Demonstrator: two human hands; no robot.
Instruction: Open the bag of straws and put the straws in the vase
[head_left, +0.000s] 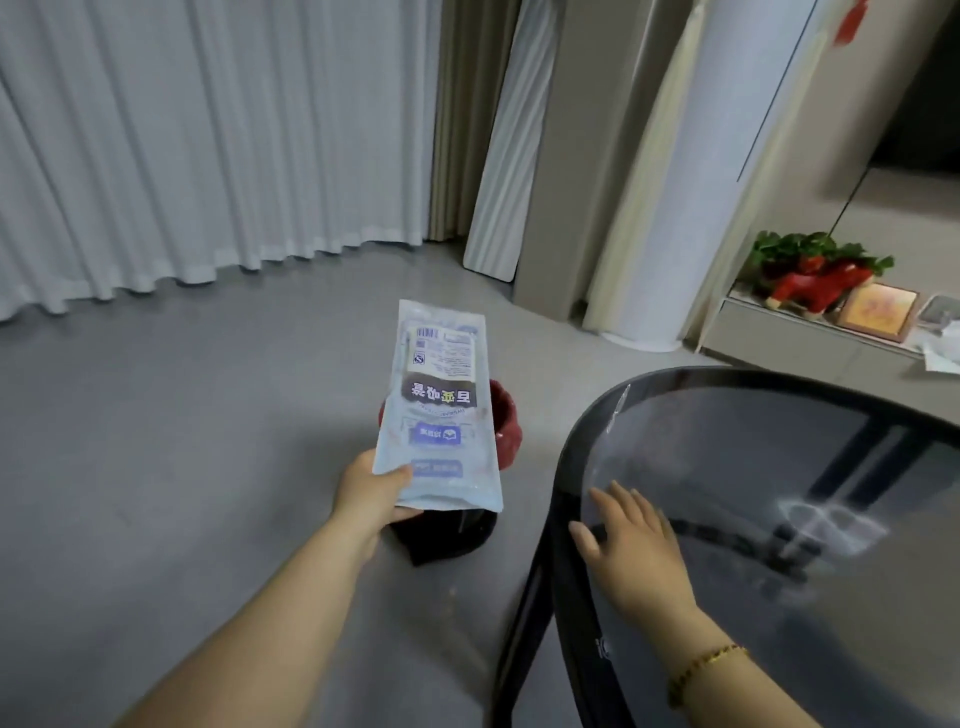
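The left hand (371, 493) is stretched forward with a nearly straight forearm. It grips the bag of straws (441, 405) at its near end: the thumb lies on the printed face, and the other fingers are hidden under the bag. The bag points away from the person, printed side up. It is held above the vase (506, 421), a dark red one standing on the floor (208, 415) just beside the left edge of the table (571, 457). The right hand (631, 545) is flat, palm down, with straight fingers a little apart, over the glass tabletop near that left edge. I cannot tell if it touches the glass. A gold bracelet (701, 670) sits on its wrist.
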